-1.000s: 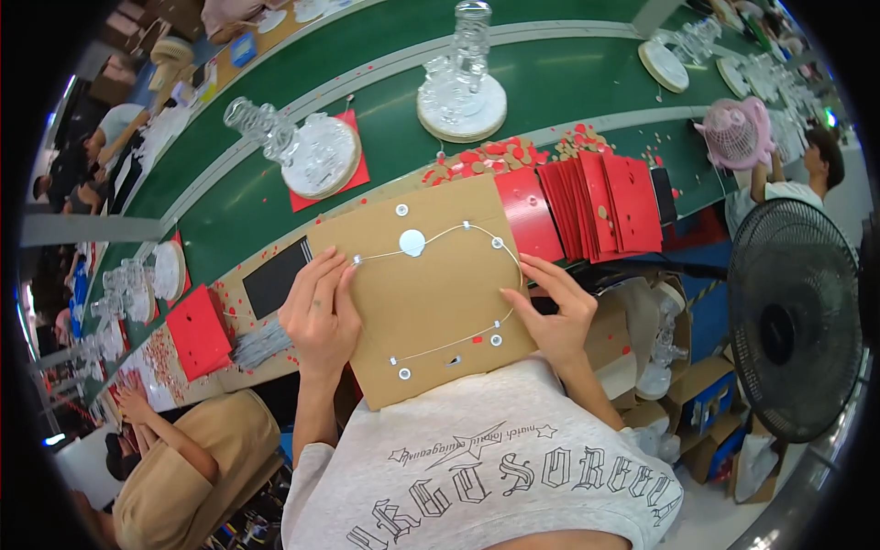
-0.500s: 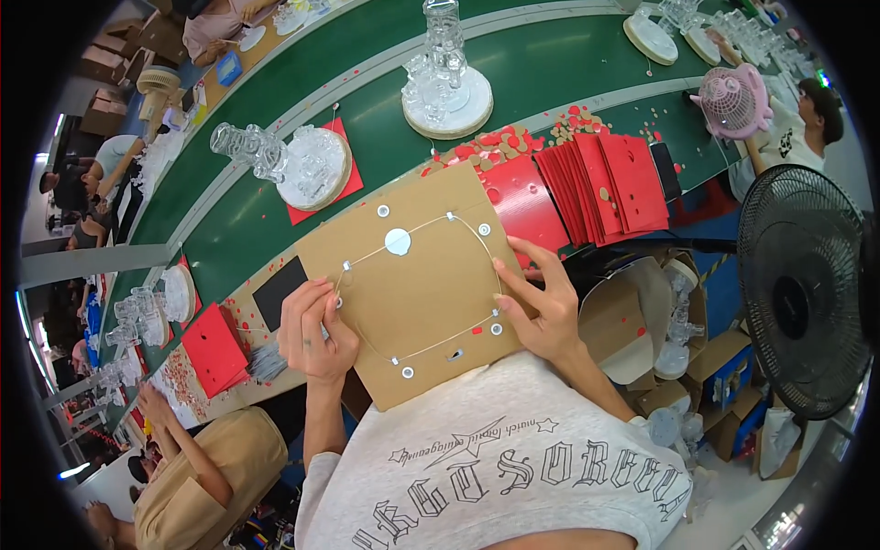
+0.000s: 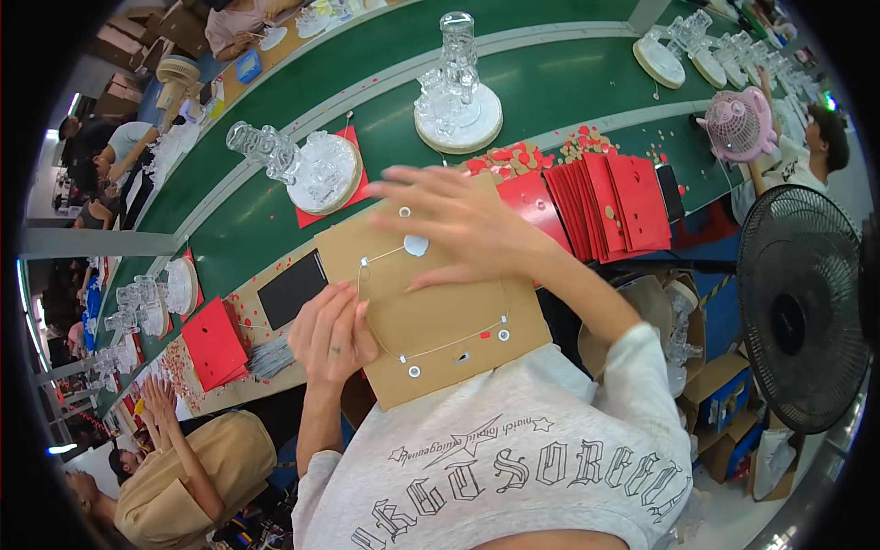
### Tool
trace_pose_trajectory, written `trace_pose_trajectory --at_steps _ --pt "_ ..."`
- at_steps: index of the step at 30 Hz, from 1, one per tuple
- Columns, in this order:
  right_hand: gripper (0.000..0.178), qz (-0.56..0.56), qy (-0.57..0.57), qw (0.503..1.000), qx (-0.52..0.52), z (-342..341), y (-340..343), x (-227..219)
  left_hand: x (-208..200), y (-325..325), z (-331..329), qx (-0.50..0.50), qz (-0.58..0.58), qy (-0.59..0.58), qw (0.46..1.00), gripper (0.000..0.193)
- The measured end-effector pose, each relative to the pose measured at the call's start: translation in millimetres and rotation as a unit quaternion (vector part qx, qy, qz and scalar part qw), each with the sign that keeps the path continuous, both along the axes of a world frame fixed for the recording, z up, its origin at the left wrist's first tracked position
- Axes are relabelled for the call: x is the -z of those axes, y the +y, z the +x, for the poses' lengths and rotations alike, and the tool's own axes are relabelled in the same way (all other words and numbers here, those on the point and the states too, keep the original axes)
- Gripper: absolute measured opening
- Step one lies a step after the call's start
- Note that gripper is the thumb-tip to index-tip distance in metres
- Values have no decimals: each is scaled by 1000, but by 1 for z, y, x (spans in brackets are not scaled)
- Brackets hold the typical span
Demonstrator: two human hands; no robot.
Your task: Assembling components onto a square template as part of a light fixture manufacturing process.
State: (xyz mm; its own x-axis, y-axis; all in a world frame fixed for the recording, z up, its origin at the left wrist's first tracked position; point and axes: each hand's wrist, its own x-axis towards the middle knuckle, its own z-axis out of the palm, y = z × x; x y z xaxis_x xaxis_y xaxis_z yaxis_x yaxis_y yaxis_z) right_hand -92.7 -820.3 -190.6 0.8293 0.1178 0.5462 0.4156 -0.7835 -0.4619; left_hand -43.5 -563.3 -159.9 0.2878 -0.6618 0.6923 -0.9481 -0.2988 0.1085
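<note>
A brown cardboard sheet [image 3: 440, 321] lies tilted in front of my body, its near edge against my shirt. A thin pale cord [image 3: 458, 346] runs in a loop on it, held under small white clips. A round white patch [image 3: 415, 246] shows near its far side, with several small white rings around. My left hand [image 3: 330, 335] is closed, fingers pinched at the sheet's left edge beside the cord. Over the sheet's far right part reaches my right hand [image 3: 463, 225], fingers stretched out and blurred by motion, hiding part of the cord; nothing shows in it.
Clear ornaments on round white bases [image 3: 458, 115] stand on the green bench [image 3: 394, 110]. Red folded cards [image 3: 600, 206] and red and gold confetti [image 3: 513, 158] lie beyond the sheet. A black fan [image 3: 797, 307] stands at right. Co-workers sit at left and far right.
My right hand has left the sheet's right edge and swung left and away across its far part, fingers spreading. My left hand remains at the left edge. The view has shifted slightly.
</note>
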Motion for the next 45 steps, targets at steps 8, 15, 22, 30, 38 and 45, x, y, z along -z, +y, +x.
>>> trace_pose_trajectory --at_steps 8,15,22,30,38,45 --pt "59 -56 193 978 -60 73 16 23 -36 -10 -36 -186 3 180 966 34" --pt "65 -215 62 947 231 -12 33 5 4 -7 18 -188 72 294 934 64" --pt "55 -13 67 982 176 -76 30 13 -6 -34 13 -86 101 245 960 28" --pt "26 185 -17 982 41 -27 13 26 6 -37 10 -53 69 205 975 16" --pt "25 155 -60 986 -13 -9 21 28 11 -35 10 -22 39 158 986 15" --pt "26 118 -59 991 -31 -9 29 25 11 -31 6 -35 41 100 993 18"
